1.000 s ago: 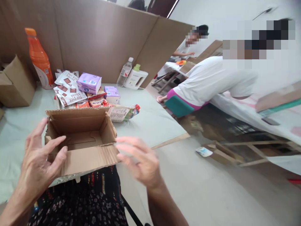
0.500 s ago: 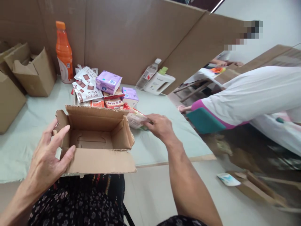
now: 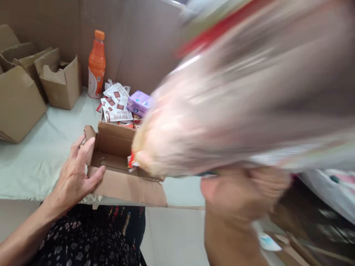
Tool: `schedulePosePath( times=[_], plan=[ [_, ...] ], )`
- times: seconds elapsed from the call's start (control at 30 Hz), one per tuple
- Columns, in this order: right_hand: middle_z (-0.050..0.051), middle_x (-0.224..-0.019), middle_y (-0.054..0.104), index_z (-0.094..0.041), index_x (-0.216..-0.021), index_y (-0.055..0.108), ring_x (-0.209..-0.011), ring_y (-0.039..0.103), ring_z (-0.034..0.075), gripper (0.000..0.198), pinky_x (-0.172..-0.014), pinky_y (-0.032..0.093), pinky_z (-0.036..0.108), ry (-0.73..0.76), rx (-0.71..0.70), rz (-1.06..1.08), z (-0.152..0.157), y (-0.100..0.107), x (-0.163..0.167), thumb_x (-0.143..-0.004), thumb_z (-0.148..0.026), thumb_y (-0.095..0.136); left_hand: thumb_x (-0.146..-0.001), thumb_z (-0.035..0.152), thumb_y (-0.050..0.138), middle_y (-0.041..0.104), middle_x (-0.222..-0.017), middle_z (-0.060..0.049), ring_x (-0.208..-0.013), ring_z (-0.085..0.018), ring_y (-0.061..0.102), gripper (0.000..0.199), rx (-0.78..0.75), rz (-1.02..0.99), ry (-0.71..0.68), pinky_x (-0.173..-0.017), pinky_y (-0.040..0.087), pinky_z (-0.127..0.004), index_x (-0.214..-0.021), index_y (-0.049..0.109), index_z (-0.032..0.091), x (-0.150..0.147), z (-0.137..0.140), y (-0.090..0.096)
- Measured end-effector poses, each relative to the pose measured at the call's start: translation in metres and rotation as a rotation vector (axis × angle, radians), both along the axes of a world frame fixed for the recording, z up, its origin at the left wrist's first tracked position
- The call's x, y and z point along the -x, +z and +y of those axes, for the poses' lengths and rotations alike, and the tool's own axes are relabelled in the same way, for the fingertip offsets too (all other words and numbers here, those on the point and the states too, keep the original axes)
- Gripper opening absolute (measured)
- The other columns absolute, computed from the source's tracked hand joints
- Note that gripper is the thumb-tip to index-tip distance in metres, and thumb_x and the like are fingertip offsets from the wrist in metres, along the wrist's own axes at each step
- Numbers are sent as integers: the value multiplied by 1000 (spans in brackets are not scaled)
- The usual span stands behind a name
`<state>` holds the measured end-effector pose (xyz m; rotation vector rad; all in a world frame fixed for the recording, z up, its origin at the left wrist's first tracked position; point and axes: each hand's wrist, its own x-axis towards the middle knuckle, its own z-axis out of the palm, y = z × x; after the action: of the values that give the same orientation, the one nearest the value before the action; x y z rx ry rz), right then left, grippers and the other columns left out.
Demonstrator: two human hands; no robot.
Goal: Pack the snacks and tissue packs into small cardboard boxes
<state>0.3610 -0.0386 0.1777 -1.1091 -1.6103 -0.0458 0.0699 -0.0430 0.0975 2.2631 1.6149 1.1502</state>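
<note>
My left hand [image 3: 76, 170] holds the left end of an open cardboard box [image 3: 130, 190], its thumb on the front flap and its fingers along the side wall. The part of the box's inside that shows is bare; its right end is hidden. My right hand [image 3: 244, 195] is raised close to the camera, gripping a clear plastic packet [image 3: 194, 125] with a red strip. Motion smears the packet and its contents cannot be made out. Its small red-and-white tip overlaps the box's opening in view. Behind the box lie white Su-per Meal sachets [image 3: 116, 107] and a purple tissue pack [image 3: 139, 103].
An orange drink bottle [image 3: 97, 66] stands upright at the back by the cardboard partition [image 3: 133, 40]. Several open cardboard boxes [image 3: 62, 83] stand at the left on the pale green table cover [image 3: 30, 173]. The raised packet blocks much of the right side.
My right hand has lifted the packet off the table, up and toward the camera. My left hand stays on the box. The view has shifted, so the table things appear farther right.
</note>
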Motion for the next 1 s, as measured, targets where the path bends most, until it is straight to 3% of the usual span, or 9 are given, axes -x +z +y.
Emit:
schedulePosePath(
  times=[0.1,0.23,0.4,0.53,0.67,0.8,0.9,1.0],
  plan=[
    [1,-76,75,-26,-84,76,-65,69,22,9,-61,56,37,98,13,-190,4,-17,14,-92,-27,74,-94,39,64,45,-158,-22,-140,-39,57,68,11,-30,27,-101,62,-54,-154,38,22,1,0,-6],
    [4,-81,75,-22,-73,67,-73,69,18,27,-67,54,33,240,206,-590,14,-24,9,-99,-22,62,-90,41,69,43,-159,-23,-146,-39,50,79,-1,-57,34,-109,57,-55,-156,32,18,2,2,-13],
    [5,-89,77,-21,-81,70,-78,70,19,22,-70,51,32,223,365,-895,28,-30,15,-100,-19,57,-92,38,68,44,-159,-22,-146,-37,49,76,-26,-68,-17,-113,54,-56,-157,32,19,1,5,-12],
    [6,-91,78,-20,-91,73,-82,71,21,6,-72,49,34,331,538,-1145,43,-32,30,-90,-15,70,-95,34,66,44,-159,-20,-147,-35,49,72,-37,-70,-49,-115,53,-53,-158,31,23,0,5,-8],
    [8,-110,79,-20,-114,73,-99,72,26,24,-82,51,38,403,512,-1076,46,-27,39,-91,-16,70,-97,30,65,43,-160,-17,-148,-33,49,71,-20,-74,-96,-114,54,-50,-159,31,27,1,4,-5],
    [4,-109,80,-23,-112,75,-89,74,21,37,-76,51,35,440,582,-1092,45,-30,49,-89,1,58,-99,23,62,46,-160,-14,-149,-30,48,74,-57,-91,-198,-118,50,-49,-163,26,33,0,7,-4],
    [7,-108,80,-20,-110,75,-94,74,25,23,-80,54,38,452,580,-1110,42,-23,47,-93,-10,65,-98,20,63,49,-159,-13,-144,-30,53,83,-84,-112,-223,-118,51,-51,-166,17,36,0,8,-5],
    [9,-122,78,-20,-122,71,-111,72,27,25,-93,56,43,399,447,-943,33,-5,27,-98,-22,66,-98,21,64,53,-157,-14,-142,-31,57,88,-86,-124,-217,-116,52,-54,-167,11,36,1,9,-5]
  ],
)
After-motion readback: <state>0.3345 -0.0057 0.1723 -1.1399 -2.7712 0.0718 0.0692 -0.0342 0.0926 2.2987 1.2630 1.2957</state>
